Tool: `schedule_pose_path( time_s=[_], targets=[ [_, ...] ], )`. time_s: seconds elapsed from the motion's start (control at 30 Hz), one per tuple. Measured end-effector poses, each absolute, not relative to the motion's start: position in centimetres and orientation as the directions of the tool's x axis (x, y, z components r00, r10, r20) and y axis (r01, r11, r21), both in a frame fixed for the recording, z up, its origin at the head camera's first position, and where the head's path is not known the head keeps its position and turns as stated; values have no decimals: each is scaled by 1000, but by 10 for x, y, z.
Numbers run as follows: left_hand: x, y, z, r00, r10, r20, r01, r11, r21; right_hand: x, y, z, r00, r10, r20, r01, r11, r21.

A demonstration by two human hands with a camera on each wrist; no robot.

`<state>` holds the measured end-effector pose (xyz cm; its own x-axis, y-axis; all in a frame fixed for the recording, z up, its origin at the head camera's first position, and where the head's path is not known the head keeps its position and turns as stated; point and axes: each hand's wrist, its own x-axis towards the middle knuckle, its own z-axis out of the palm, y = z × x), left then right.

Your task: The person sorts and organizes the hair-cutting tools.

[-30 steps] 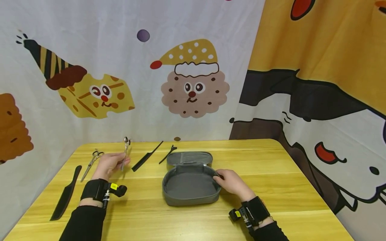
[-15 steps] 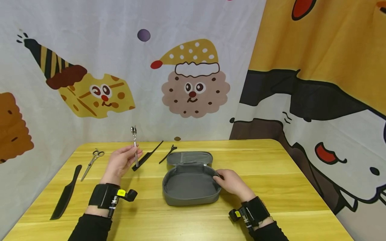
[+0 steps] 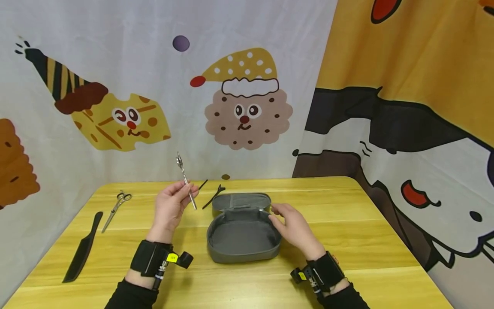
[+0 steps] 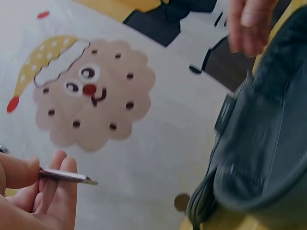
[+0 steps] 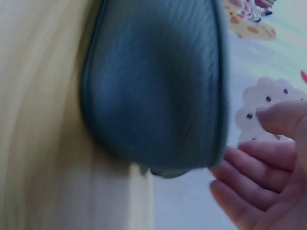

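Observation:
My left hand [image 3: 170,206] pinches a pair of silver scissors [image 3: 185,175] between thumb and fingers, raised above the table left of the case. The finger loops point up, and in the left wrist view the closed blades [image 4: 67,177] stick out past the fingers. A grey zip case [image 3: 247,257] stands with its lid [image 3: 243,201] folded back, its inside bare. My right hand [image 3: 295,225] is by the case's right rim, fingers loosely extended, holding nothing. In the right wrist view the fingertips are close to the case's side [image 5: 153,91]; whether they touch it I cannot tell.
On the wooden table [image 3: 339,223], a black wide comb [image 3: 82,253] and another pair of scissors [image 3: 115,208] lie at the left. A black tail comb [image 3: 203,184] is mostly hidden behind my left hand. A black hair clip [image 3: 214,196] lies beside the lid. A printed curtain hangs behind.
My left hand has carried the scissors rightward and upward, toward the case. My right hand has let go of the case's rim and shifted slightly up. The case has stayed in place.

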<state>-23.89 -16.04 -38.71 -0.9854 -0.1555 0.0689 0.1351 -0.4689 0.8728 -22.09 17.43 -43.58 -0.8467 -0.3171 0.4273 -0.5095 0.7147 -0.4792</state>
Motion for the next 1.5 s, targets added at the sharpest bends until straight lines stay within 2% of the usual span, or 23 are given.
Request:
schedule_pose_path(
  time_s=[0.2, 0.37, 0.43, 0.63, 0.8, 1.0, 1.23, 1.5],
  targets=[
    [-232, -138, -386, -972, -189, 141, 213, -450, 867, -219, 167, -434, -697, -301, 651, -664, 614, -426],
    [-228, -119, -384, -951, -236, 198, 288, -458, 841, -214, 157, -425, -623, -271, 734, -725, 551, -412],
    [-226, -113, -383, -941, -253, 223, 318, -442, 839, -206, 150, -411, -619, -263, 740, -728, 546, -414],
    [-219, -95, -384, -908, -300, 291, 396, -393, 830, -199, 132, -407, -616, -282, 735, -752, 487, -444],
    [-214, -80, -384, -875, -337, 348, 462, -365, 808, -201, 115, -406, -609, -265, 748, -753, 489, -440],
    [-209, -64, -387, -851, -367, 376, 511, -415, 752, -202, 100, -411, -608, -235, 758, -746, 494, -446],
    [-206, -52, -387, -858, -384, 340, 506, -520, 688, -200, 89, -416, -585, -198, 787, -771, 436, -464],
    [-200, -47, -386, -892, -342, 297, 448, -568, 691, -200, 83, -419, -552, -171, 816, -804, 366, -468]
  ],
)
